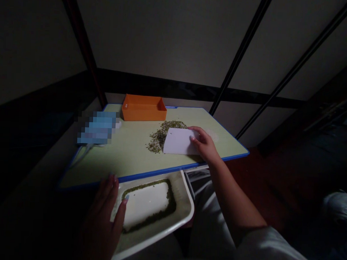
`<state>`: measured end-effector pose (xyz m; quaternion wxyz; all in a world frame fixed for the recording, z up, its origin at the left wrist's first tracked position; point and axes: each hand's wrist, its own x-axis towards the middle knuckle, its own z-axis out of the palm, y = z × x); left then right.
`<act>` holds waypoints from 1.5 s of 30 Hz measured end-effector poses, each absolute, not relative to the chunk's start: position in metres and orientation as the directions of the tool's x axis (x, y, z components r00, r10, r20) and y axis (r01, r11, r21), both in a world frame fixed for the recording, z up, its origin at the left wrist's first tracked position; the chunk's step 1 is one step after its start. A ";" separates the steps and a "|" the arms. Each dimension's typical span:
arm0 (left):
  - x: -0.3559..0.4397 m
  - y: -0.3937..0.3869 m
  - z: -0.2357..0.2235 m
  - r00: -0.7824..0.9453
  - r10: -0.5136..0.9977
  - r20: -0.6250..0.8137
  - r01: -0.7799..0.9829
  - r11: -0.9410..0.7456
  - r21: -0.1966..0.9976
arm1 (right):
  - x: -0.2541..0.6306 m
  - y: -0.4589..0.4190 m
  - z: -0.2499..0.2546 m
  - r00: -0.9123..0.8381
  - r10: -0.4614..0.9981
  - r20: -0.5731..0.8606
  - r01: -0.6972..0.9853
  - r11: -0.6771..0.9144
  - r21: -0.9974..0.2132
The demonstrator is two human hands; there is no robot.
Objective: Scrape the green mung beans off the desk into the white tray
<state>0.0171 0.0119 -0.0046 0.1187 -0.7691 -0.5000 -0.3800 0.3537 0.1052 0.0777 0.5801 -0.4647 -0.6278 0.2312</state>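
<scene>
My right hand (204, 144) grips a flat white scraper (178, 141) with a small hole in one corner. The scraper stands on the tabletop, tilted, beside a loose heap of small green-brown grains (159, 137) and hides part of it. Below the table's front edge is a white rectangular tray (188, 206) with more of the green grains (172, 202) lying along the edges of its floor. At the tray's left side my left hand (108, 211) holds the rim, thumb over the inside; its other fingers are dark and partly hidden.
An open orange box (144, 114) stands at the back of the pale green table (121, 153), which has a blue edge. A pixelated blue item (99, 127) lies at the left with a pale cord. Behind the table rises a panelled wall (165, 38).
</scene>
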 end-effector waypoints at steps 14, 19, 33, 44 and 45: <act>0.017 0.010 -0.004 0.200 0.709 0.677 0.856 -0.462 0.231 | 0.347 0.080 0.076 -0.017 0.930 0.368 0.188 0.364 -0.912; 0.018 0.009 -0.004 0.197 0.717 0.669 0.859 -0.455 0.234 | 0.349 0.083 0.075 0.139 0.867 0.478 0.266 0.433 -0.862; 0.018 0.009 -0.004 0.191 0.719 0.668 0.864 -0.447 0.234 | 0.341 0.101 0.072 0.197 0.848 0.492 0.278 0.433 -0.858; 0.018 0.008 -0.003 0.178 0.737 0.652 0.862 -0.436 0.258 | 0.338 0.103 0.071 0.205 0.860 0.468 0.304 0.398 -0.865; 0.018 0.008 -0.004 0.177 0.736 0.653 0.864 -0.434 0.254 | 0.338 0.103 0.071 0.205 0.860 0.467 0.303 0.398 -0.866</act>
